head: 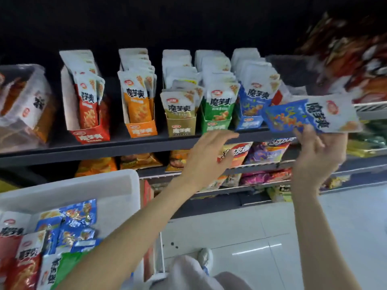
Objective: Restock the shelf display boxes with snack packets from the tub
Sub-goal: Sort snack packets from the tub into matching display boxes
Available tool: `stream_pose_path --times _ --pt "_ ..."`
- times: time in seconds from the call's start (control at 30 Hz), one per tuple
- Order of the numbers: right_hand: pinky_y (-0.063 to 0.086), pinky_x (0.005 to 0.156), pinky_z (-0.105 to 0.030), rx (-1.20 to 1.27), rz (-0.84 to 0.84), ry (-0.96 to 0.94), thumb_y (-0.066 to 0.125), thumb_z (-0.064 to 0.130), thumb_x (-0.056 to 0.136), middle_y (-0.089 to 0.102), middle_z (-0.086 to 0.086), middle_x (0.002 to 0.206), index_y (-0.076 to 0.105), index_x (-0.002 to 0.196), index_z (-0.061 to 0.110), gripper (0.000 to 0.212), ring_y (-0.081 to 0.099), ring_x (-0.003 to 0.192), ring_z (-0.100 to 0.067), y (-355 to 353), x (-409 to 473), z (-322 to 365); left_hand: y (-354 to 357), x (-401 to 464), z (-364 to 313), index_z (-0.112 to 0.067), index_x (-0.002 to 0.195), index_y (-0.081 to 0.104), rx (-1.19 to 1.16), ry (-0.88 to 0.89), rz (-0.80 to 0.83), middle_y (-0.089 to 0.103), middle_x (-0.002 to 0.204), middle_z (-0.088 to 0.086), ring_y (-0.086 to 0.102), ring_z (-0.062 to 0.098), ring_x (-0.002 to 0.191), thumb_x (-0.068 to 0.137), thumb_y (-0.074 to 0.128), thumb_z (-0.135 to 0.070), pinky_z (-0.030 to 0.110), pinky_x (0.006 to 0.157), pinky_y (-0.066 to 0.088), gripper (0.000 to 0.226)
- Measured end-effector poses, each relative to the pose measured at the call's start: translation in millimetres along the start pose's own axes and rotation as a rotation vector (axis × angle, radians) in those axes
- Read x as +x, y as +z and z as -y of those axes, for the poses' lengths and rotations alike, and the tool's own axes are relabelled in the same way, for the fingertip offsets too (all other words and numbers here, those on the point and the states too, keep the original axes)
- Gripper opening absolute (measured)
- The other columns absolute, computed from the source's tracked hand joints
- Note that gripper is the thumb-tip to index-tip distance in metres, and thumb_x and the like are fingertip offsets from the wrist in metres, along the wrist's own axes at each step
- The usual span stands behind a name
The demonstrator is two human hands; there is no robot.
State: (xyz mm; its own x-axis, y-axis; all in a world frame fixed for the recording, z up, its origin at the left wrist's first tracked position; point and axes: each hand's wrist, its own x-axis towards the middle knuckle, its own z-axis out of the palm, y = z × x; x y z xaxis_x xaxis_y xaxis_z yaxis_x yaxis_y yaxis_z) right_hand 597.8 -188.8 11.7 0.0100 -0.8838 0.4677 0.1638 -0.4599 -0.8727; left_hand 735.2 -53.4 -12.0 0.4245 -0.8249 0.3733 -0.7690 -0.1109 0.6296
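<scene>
The right hand (318, 158) holds a blue snack packet (310, 116) lying flat and sideways, its fingers curled round the packet's lower edge, just in front of the shelf (125, 145) lip and beside the blue display box (249, 120). The left hand (207, 155) hovers below the shelf edge under the green display box (215, 124), fingers spread loosely and holding nothing. Five display boxes stand in a row along the shelf front (red, orange, gold, green, blue), with dark gaps between the leftmost ones. The white tub (83, 191) sits low left, more packets inside, its rim near the left forearm.
</scene>
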Motion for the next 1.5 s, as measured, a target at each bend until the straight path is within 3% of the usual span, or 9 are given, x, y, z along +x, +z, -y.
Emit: stream_pose_path --times 0.13,0.27,0.4,0.53,0.77,0.97,1.13,1.33,1.5 --pt "0.057 0.080 -0.037 -0.087 0.129 -0.066 0.059 0.010 0.093 0.067 0.024 0.085 0.055 0.106 0.012 0.013 0.066 0.082 -0.001 25.5 44.1 -20.1 37.9 46.4 -3.4 -0.011 0.141 0.040 0.368 0.148 0.102 0.041 0.145 0.004 0.033 0.022 0.134 0.091 0.054 -0.027 0.034 0.111 0.023 0.055" --pt "0.054 0.066 -0.033 -0.313 0.313 -0.192 0.057 0.018 0.094 0.067 0.007 0.079 0.058 0.098 0.008 0.010 0.067 0.073 -0.017 46.3 59.2 -42.4 54.7 63.8 0.6 -0.010 0.150 0.019 0.531 0.053 0.179 0.019 0.156 0.004 0.017 0.022 0.142 0.095 0.046 -0.033 0.036 0.114 0.019 0.065" --pt "0.043 0.053 -0.027 -0.574 0.394 -0.386 0.053 0.012 0.095 0.067 -0.010 0.076 0.058 0.095 0.000 0.013 0.061 0.061 -0.024 55.3 63.8 -58.3 58.7 65.5 3.9 -0.008 0.148 0.023 0.578 0.060 0.174 0.024 0.155 0.006 0.023 0.023 0.139 0.093 0.050 -0.031 0.038 0.111 0.027 0.066" --pt "0.042 0.060 -0.024 -0.697 0.496 -0.288 0.054 0.008 0.093 0.068 -0.011 0.084 0.056 0.101 0.003 0.009 0.062 0.070 -0.025 64.8 62.7 -63.5 58.5 65.7 9.2 -0.006 0.145 0.033 0.558 0.090 0.138 0.035 0.149 0.008 0.034 0.025 0.134 0.089 0.057 -0.026 0.040 0.107 0.033 0.064" --pt "0.042 0.065 -0.028 -0.795 0.383 -0.115 0.063 0.013 0.090 0.063 -0.011 0.104 0.041 0.117 0.005 0.035 0.064 0.087 -0.027 72.1 60.3 -43.6 58.5 65.1 11.5 -0.009 0.146 0.032 0.541 0.109 0.128 0.033 0.151 0.006 0.032 0.024 0.136 0.091 0.055 -0.025 0.039 0.109 0.031 0.062" --pt "0.037 0.063 -0.024 -0.714 0.325 -0.241 0.053 -0.001 0.089 0.052 -0.015 0.114 0.056 0.103 0.002 0.015 0.048 0.075 -0.015 42.3 12.8 -18.2 33.5 42.9 -2.1 -0.014 0.125 0.059 0.208 0.101 -0.099 0.060 0.124 0.001 0.049 0.016 0.118 0.089 0.059 -0.019 0.025 0.103 0.033 0.036" --pt "0.050 0.068 -0.027 -0.449 0.727 -0.142 0.059 -0.001 0.087 0.059 0.002 0.099 0.064 0.102 0.009 0.018 0.062 0.084 -0.016 26.9 -70.0 -10.1 -27.2 -33.6 10.6 -0.009 0.092 0.069 -0.088 0.133 -0.470 0.067 0.087 -0.006 0.061 0.009 0.081 0.090 0.052 -0.017 0.024 0.073 0.048 0.019" --pt "0.039 0.077 -0.003 -0.323 1.115 -0.094 0.062 0.001 0.087 0.065 0.005 0.097 0.067 0.098 0.014 0.018 0.057 0.085 -0.007 54.6 -176.4 11.1 -109.6 -167.5 72.0 -0.020 0.098 0.063 0.023 -0.191 -0.461 0.062 0.087 -0.016 0.055 -0.006 0.081 0.089 0.051 -0.025 0.010 0.075 0.042 0.016" --pt "0.049 0.083 -0.021 -0.257 1.411 -0.096 0.057 0.008 0.088 0.063 0.006 0.105 0.065 0.102 0.019 0.019 0.058 0.094 -0.008 110.4 -237.1 23.5 -155.8 -266.8 137.2 -0.033 0.102 0.065 0.149 -0.633 -0.105 0.066 0.093 -0.029 0.059 0.000 0.090 0.077 0.052 -0.047 0.015 0.085 0.044 0.031"
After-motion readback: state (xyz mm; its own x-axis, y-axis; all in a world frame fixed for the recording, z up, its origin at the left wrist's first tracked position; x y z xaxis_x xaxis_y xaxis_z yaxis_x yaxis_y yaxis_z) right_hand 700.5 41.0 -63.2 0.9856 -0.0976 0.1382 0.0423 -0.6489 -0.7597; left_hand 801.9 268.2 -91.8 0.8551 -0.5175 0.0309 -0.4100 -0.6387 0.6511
